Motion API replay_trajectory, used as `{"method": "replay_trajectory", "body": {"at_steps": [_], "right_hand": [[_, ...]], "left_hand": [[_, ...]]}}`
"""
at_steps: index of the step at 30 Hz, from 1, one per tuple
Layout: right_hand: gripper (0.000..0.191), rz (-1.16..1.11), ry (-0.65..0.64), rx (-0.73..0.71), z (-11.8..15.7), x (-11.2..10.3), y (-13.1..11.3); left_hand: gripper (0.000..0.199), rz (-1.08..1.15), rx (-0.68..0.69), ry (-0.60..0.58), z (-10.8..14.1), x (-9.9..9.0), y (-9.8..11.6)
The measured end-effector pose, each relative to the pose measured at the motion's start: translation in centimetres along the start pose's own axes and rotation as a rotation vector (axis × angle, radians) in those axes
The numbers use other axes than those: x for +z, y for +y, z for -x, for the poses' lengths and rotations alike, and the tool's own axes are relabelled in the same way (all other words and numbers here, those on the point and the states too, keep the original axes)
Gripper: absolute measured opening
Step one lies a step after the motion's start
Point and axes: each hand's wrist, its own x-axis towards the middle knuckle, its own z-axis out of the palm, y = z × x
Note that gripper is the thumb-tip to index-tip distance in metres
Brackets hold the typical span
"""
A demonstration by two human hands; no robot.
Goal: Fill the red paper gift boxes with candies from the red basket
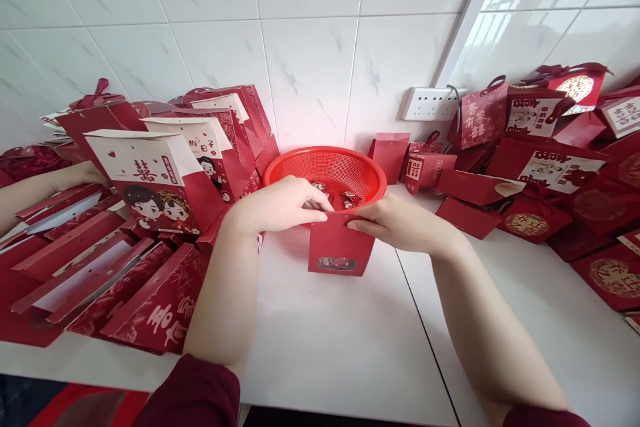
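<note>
Head view: left hand (290,203) and right hand (400,221) pinch top edge of small red card box with clear window (343,240), before round red plastic mesh basket (280,170). Wrapped pieces (337,263) behind window: box seems at least partly filled; closure unclear. Red card boxes at right (550,167) look finished; open-topped red card boxes at left (75,247) seem unfinished.

Your open room is the bare worktop (345,347) between your left forearm (225,300) and right forearm (465,307), from the red box (336,237) down to the front edge. Toward the back edge, the red basket (330,161) blocks you — the tiled wall (310,73) rises behind. Paper bags (157,307) crowd the left, almost to the front edge, another person's hand (91,174) among them. Boxes (547,167) obstruct the back right — bare worktop separates them from your right forearm.
</note>
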Motion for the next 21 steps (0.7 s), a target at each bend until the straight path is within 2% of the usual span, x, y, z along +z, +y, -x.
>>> {"method": "replay_trajectory", "body": {"at_steps": [3, 8, 12, 15, 17, 21], "right_hand": [[0.033, -0.001, -0.005, -0.014, 0.2, 0.0, -0.6], [0.029, -0.073, -0.103, 0.04, -0.5, 0.4, -1.1], [0.029, -0.094, -0.088, 0.007, -0.5, 0.5, -1.2], [0.027, -0.096, -0.076, -0.072, 0.2, 0.2, -1.5], [0.026, -0.106, -0.06, -0.129, 1.0, -0.2, -1.8], [0.029, -0.106, 0.03, -0.218, 3.2, -1.8, -2.6]], "left_hand": [[0.029, 0.061, -0.016, -0.019, 0.8, -0.2, -0.3], [0.018, -0.072, -0.116, -0.08, -0.8, 1.3, -0.9], [0.025, -0.105, -0.124, -0.082, -1.6, 2.4, 0.1], [0.026, -0.073, -0.078, -0.089, -1.0, 3.0, 1.6], [0.03, -0.085, -0.045, -0.042, 0.0, 3.3, 2.8], [0.03, -0.092, -0.014, 0.159, 2.8, 3.1, 5.6]]}}
